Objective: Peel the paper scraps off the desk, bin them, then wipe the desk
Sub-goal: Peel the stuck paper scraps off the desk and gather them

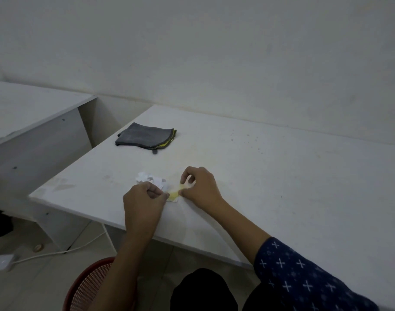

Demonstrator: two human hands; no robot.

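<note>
On the white desk [270, 176] a yellowish strip of tape or paper [176, 194] is stretched between my two hands. My left hand [142, 203] pinches its left end, and my right hand [200, 187] pinches its right end, with a white scrap under the strip. Just behind my left hand lies a small pile of white paper scraps [150, 178]. A folded grey cloth [145, 138] with a yellow edge rests farther back on the desk. A red mesh bin [91, 286] stands on the floor below the desk's front edge, partly hidden by my left forearm.
A second white desk [35, 122] stands to the left with a gap between. On the floor lie a white power strip [0, 262] with its cable [57, 252] and a small round object [38, 247]. The wall runs close behind the desk.
</note>
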